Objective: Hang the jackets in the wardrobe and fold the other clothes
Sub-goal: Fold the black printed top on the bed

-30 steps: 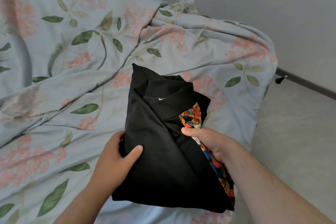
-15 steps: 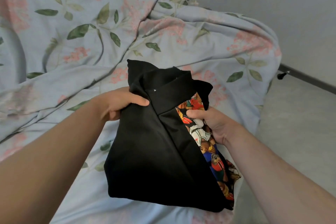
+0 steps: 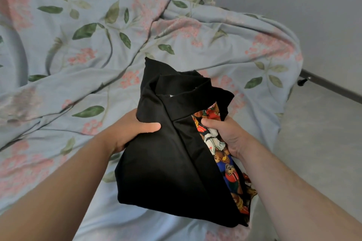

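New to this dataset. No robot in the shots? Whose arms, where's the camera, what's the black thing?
There is no robot: a person works with bare hands. Every picture comes from one wide-angle camera worn on their head, looking forward and down, so the arms reach in from the bottom edge. The largest picture is the current moment.

The surface is a bed covered by a rumpled floral duvet, with floor to the right.

The left hand grips a folded black garment at its left edge. The right hand grips the other side, thumb on a colourful bear-print fabric tucked inside. Whether that is a lining or a separate piece cannot be told.
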Available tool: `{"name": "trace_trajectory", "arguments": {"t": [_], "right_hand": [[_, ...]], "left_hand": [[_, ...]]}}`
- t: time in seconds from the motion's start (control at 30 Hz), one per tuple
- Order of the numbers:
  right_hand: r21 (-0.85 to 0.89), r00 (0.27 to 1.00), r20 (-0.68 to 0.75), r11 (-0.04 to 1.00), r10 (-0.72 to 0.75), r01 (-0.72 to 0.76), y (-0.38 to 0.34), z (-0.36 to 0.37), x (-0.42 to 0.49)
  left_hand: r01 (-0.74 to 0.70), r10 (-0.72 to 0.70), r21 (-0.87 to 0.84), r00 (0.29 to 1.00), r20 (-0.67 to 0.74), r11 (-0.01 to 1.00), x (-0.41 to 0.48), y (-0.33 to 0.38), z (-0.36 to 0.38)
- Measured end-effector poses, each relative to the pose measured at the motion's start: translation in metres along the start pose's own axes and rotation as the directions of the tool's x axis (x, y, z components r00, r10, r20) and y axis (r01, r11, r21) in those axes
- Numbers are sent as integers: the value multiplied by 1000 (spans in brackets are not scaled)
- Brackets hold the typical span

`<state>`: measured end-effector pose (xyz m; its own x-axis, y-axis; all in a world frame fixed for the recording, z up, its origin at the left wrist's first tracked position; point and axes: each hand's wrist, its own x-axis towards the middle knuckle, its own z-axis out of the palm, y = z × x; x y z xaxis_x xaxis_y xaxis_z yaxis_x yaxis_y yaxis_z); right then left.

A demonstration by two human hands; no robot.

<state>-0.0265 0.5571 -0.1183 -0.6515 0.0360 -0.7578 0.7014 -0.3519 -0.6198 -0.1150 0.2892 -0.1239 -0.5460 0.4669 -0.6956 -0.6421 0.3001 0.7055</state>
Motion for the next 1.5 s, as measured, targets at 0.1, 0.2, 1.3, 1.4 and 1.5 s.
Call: {"name": "trace_trajectory", "arguments": {"t": [0.1,0.2,1.3,1.4,1.5], "right_hand": [[-62,998,63,998,-8,12,-7,-3,-4],[-168,994,59,981,-88,97,-16,-8,-8],[-842,882,106,429,-460,325,-5,32,-85],[-995,852,67,31,-519,97,25,56,-81],[-999,827,35,8,-561,48,53,49,-80]], "left_hand": [[34,-33,-13,995,91,999,0,15,-4],[9,-12,38,996,93,999,4,35,-7],[-379,284,923,879,384,-75,-72,1,38],[-450,344,893,838,424,-3,-64,-6,36],[-411,508,888,820,262,207,-57,-17,37]]}}
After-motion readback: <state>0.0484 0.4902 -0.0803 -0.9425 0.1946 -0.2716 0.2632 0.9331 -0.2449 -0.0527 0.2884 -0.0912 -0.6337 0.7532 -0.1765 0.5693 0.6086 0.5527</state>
